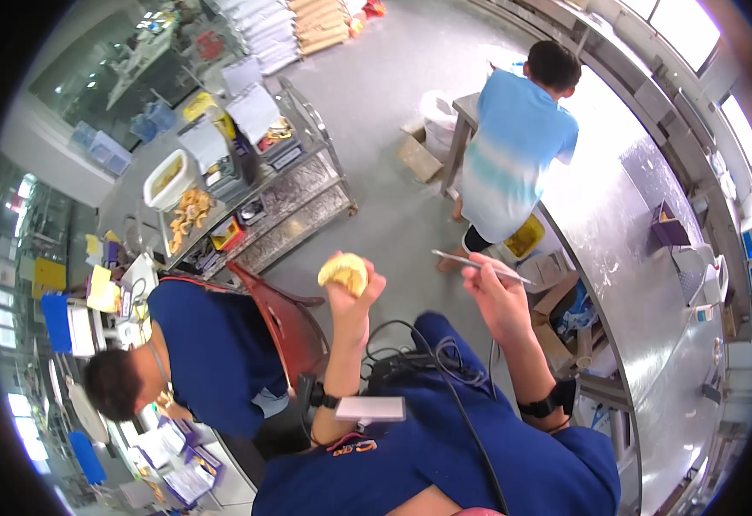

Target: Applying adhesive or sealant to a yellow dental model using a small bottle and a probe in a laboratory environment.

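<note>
My left hand (355,306) is raised in the middle, its fingers closed around a rounded pale-yellow piece (343,271). The piece has a hollow-looking, deeper yellow face; its exact kind is unclear. To the right, my right hand (503,303) pinches a thin, pencil-like metal tool (453,256). Its pointed ends stick out on both sides of the fingers. The tool and the yellow piece are apart, with the grey floor visible between them.
At left, a metal cart (307,163) carries bins and a heap of yellowish pieces (190,215). A person in dark blue (212,353) sits near a red chair (281,318). Another person in light blue (513,146) is at the long metal bench (651,284). Cables (445,353) cross my lap.
</note>
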